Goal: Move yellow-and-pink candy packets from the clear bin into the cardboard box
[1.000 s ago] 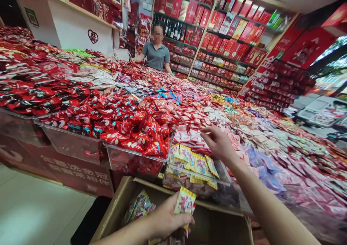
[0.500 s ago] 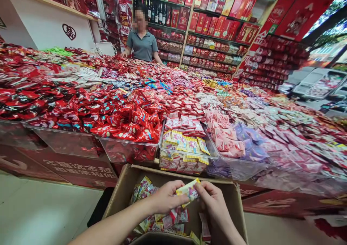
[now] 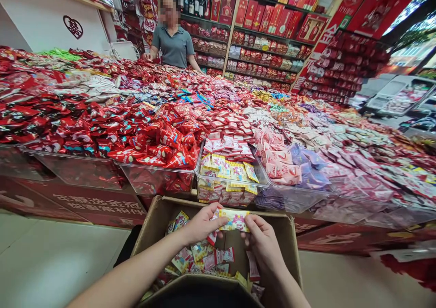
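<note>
The counter (image 3: 102, 203) spans the view and carries heaped wrapped sweets in clear trays. Shelves (image 3: 232, 31) of boxes and bottles stand behind it, with a person (image 3: 173, 47) on the far side.

On the near side, an open cardboard box (image 3: 287, 242) sits below the counter's front edge. One clear tray (image 3: 267, 184), just beyond the box, holds red-and-white packets behind yellow-and-white ones.

The left hand (image 3: 204, 226) and the right hand (image 3: 261, 237) meet over the box opening. The left thumb and fingers are clamped on the left end of a small packet (image 3: 234, 220); the right thumb and fingers are clamped on its right end. The position of the remaining right fingers, partly hidden underneath, cannot be told.

The small packet is located between the hands, above the box and near its far wall. It is a flat, oblong wrapper, pale with yellow edging. A pink-and-white cartoon figure is printed right of centre, with smaller coloured marks to the left; the lettering is too small to read.

The long axis runs left to right across the view, nearly level. One short end points to each hand. The printed face is turned toward the wearer.

Red-edged wrapping (image 3: 211, 239) shows beside the left fingers; whether it is gripped cannot be told. Similar loose packets (image 3: 223, 255) lie jumbled in the box.
</note>
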Tool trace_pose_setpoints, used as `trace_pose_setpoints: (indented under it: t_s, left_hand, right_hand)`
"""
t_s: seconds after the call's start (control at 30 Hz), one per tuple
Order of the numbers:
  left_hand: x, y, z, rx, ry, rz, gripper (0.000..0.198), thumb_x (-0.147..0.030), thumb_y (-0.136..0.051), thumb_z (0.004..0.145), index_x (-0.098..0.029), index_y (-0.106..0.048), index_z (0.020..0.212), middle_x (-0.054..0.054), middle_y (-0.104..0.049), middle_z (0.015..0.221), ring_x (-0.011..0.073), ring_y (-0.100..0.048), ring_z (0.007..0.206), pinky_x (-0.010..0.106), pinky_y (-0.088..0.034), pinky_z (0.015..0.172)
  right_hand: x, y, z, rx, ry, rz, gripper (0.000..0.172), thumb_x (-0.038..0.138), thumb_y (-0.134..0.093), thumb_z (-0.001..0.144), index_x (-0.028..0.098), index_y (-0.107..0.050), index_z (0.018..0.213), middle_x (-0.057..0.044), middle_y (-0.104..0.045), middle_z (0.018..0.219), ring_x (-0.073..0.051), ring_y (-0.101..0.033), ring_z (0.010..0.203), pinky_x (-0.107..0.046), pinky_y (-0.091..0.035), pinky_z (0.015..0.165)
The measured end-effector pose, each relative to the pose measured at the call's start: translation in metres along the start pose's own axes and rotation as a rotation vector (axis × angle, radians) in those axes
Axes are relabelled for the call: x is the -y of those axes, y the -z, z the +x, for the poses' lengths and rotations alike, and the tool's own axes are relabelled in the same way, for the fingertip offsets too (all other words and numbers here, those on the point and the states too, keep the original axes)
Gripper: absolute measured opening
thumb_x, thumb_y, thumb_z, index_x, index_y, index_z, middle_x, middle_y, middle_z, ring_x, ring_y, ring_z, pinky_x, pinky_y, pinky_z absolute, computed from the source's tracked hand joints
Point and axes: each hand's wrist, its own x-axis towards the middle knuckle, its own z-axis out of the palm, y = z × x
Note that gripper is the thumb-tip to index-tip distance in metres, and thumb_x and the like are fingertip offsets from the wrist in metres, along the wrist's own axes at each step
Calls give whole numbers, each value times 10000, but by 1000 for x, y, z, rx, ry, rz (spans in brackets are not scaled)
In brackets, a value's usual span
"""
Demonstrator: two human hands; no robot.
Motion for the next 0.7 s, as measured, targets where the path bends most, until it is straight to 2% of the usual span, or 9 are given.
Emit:
trace_pose_setpoints:
  t_s: [0.17,0.4,0.57,0.7]
  left_hand:
    - [-2,1,-2,36,-5,21,245,-378,-525,734,-183,-405,821,-61,-541,631,26,-474,418,137,-356,403]
    - [-2,-2,-1,-38,19,24,322,-344,-625,645,-187,-406,821,-61,-544,654,39,-483,447,160,-392,436]
    - [-1,-3,-2,-57,20,43,301,-350,-608,657,-192,-413,825,-65,-534,607,49,-478,436,149,-349,395]
    - [-1,-2,-2,-24,9,-17,286,-342,-607,652,-182,-426,803,-59,-551,618,50,-493,450,158,-359,428]
  right_hand:
    - [-2,1,-1,-1,-11,-13,233,363,-616,655,161,-537,738,24,-533,573,-80,-478,430,-178,-335,367]
    - [-2,2,1,40,31,-89,208,352,-596,684,160,-538,737,32,-538,537,-66,-458,417,-176,-346,391]
    - [-3,0,-3,139,116,-179,185,328,-576,708,163,-544,787,17,-573,589,-76,-477,465,-193,-395,462]
    - [17,0,-11,95,246,-366,195,330,-518,749,185,-546,877,5,-578,630,-111,-519,543,-214,-428,520]
